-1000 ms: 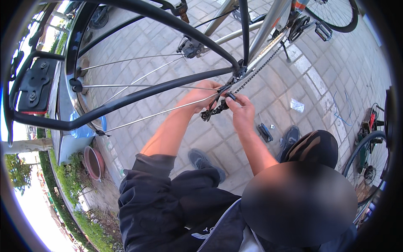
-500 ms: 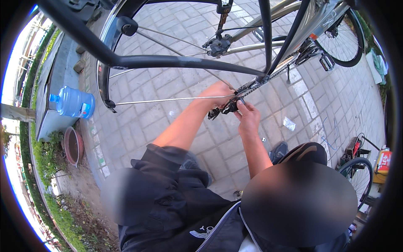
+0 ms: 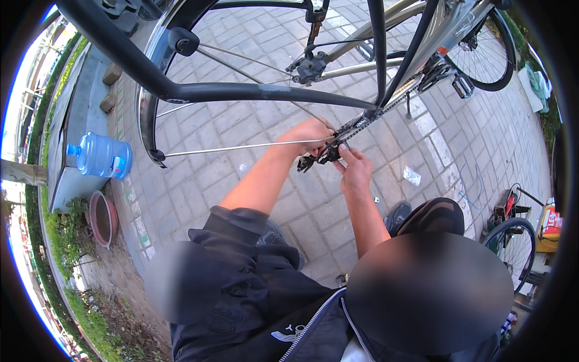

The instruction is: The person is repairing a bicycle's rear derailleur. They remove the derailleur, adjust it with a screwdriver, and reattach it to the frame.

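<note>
A bicycle frame with black and silver tubes (image 3: pixel 241 92) stands in front of me, with no wheel in its rear end. At its rear dropout hangs a black rear derailleur (image 3: pixel 329 154), and the chain (image 3: pixel 368 119) runs from there along the frame. My right hand (image 3: pixel 356 169) pinches the derailleur from the near right side, thumb and forefinger against it. On the other side, my left hand (image 3: pixel 312 134) is curled in close to the dropout behind a thin mudguard stay (image 3: pixel 241 147). Its fingertips are partly hidden, so what they grip cannot be made out.
A black mudguard (image 3: pixel 148 130) arches at the left. Beyond it are a blue water bottle (image 3: pixel 105 155) and a reddish basin (image 3: pixel 104 218). Foil-like litter (image 3: pixel 412 175) lies on the paving. A loose wheel (image 3: pixel 510 256) stands at right; another bicycle wheel (image 3: pixel 487 51) shows at far right.
The view has shifted slightly. Both hands stay at the derailleur with almost the same grip; only small finger movement shows.
</note>
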Available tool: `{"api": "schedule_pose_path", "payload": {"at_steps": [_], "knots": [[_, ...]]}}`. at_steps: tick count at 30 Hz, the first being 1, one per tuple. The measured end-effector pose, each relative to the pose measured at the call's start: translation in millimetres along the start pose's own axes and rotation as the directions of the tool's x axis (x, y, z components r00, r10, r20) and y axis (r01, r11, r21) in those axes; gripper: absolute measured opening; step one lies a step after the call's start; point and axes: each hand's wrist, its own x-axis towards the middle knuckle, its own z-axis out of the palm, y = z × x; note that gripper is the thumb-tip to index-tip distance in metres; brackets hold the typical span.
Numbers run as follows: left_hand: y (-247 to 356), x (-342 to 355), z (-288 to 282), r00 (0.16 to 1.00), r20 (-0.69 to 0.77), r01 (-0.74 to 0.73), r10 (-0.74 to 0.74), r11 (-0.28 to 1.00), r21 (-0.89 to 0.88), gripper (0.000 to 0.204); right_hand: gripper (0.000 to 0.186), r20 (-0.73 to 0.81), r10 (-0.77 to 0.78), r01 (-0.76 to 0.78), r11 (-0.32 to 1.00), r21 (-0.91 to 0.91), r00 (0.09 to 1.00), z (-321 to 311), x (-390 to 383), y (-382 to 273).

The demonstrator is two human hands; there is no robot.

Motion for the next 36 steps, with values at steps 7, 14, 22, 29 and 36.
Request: {"api": "schedule_pose_path", "payload": {"at_steps": [7, 14, 22, 29, 36], "knots": [[1.2, -4.1, -6.4, 0.994, 0.103, -0.004, 0.017, 0.992, -0.128, 0.019, 0.016, 0.01, 0.004, -0.004, 1.0, 0.007, 1.0, -1.5, 1.3, -1.1], [-1.9, -9.6, -6.3, 0.996, 0.083, 0.041, -0.033, 0.994, -0.102, 0.018, 0.016, 0.056, 0.009, -0.01, 1.0, 0.001, 0.998, -4.0, -1.1, 2.4], [-19.1, -24.2, 12.6, 0.995, 0.097, 0.064, -0.034, 0.945, -0.32, 0.032, 0.023, 0.134, -0.368, 0.389, 0.818, -0.424, 0.92, -39.2, 0.7, 27.9], [-43.2, -18.1, 43.0, 0.995, 0.096, 0.071, -0.028, 0.874, -0.481, 0.051, 0.028, 0.163, -0.474, 0.469, 0.65, -0.598, 0.865, -75.2, -0.3, 35.7], [-65.0, -42.1, 44.5, 0.915, -0.392, -0.063, 0.089, 0.995, 0.08, 0.052, 0.034, 0.01, -0.517, 0.379, 0.613, -0.693, 0.856, -93.2, 47.7, 73.2]]}}
